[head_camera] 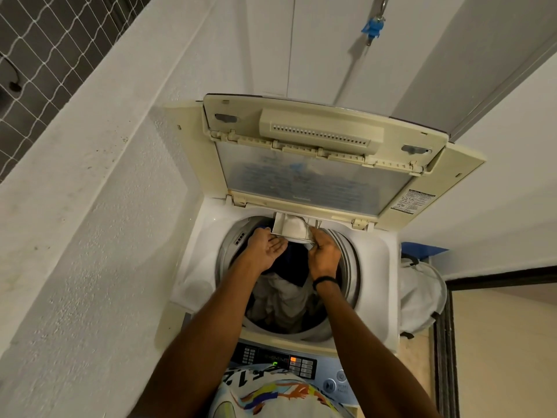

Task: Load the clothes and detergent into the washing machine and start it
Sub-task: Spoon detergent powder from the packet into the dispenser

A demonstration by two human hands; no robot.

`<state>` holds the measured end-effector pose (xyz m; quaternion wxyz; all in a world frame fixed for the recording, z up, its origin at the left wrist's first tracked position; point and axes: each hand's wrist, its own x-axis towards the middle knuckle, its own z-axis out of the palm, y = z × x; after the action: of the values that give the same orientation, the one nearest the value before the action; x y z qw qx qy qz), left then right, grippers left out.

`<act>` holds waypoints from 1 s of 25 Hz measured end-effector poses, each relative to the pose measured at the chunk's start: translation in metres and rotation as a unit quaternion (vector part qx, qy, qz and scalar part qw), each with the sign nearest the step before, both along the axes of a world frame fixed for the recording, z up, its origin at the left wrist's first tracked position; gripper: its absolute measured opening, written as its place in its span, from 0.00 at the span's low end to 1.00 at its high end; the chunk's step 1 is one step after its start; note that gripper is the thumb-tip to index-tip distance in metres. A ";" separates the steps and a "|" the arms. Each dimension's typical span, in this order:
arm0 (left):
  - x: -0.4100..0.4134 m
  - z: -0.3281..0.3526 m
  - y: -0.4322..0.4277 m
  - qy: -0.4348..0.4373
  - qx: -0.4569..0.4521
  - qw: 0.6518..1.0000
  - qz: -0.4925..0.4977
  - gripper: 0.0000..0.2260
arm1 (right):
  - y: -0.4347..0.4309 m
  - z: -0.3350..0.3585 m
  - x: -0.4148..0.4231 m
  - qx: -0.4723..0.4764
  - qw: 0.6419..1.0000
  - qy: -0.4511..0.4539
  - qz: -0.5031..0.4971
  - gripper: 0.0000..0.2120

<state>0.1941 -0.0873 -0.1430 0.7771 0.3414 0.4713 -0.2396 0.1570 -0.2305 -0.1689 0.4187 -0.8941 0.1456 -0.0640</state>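
Clothes point(289, 294) (dark and pale items) are found already loaded in the drum of the washing machine point(382, 260), lid raised. The detergent drawer point(291, 226) at the rear rim is drawn out and appears filled with white powder, though this is not clearly seen. The left hand point(266, 247) is held open beneath it; the right hand point(324, 251) is closed on its front corner. Outstanding: drawer shut, lid lowered, control panel point(289, 362) operated.

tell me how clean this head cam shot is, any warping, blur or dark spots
Head view: wide-angle warping bends the wall edges and fans out the open lid; warm, dim light leaves the clothes deep in the drum murky; the lid's printed panel and the control panel text are too soft to read; both hands, left hand and right hand, at the detergent drawer stay fairly sharp.
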 end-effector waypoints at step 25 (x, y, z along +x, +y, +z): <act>-0.018 0.013 0.010 -0.013 -0.006 1.000 0.020 0.20 | -0.003 0.011 -0.031 0.000 0.998 -0.055 -0.014 0.19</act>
<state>0.1760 -0.0776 -0.1296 0.7900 0.3303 0.4664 -0.2219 0.1255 -0.2331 -0.1577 0.4248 -0.8872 0.1348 -0.1195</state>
